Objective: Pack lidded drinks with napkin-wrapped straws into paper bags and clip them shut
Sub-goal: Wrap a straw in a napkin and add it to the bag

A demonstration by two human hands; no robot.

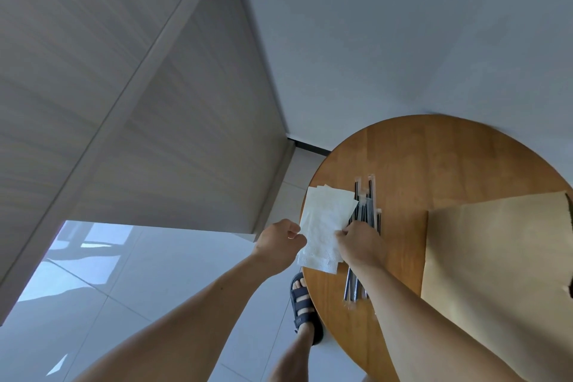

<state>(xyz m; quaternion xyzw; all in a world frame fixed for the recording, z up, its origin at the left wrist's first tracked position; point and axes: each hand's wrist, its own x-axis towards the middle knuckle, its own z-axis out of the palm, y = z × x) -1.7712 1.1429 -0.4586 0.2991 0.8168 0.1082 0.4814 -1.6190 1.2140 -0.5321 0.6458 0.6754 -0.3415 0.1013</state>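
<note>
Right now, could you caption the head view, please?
Left hand and right hand pinch a napkin beside straws on the table.

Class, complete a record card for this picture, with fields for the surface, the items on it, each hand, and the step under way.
surface: round wooden table
items: white napkins at its left edge; wrapped straws beside them; flat paper bag on the right
left hand: pinches the top napkin's left edge
right hand: pinches its right edge, above the straws
step: probably separating one napkin for wrapping; no drinks in view
</note>
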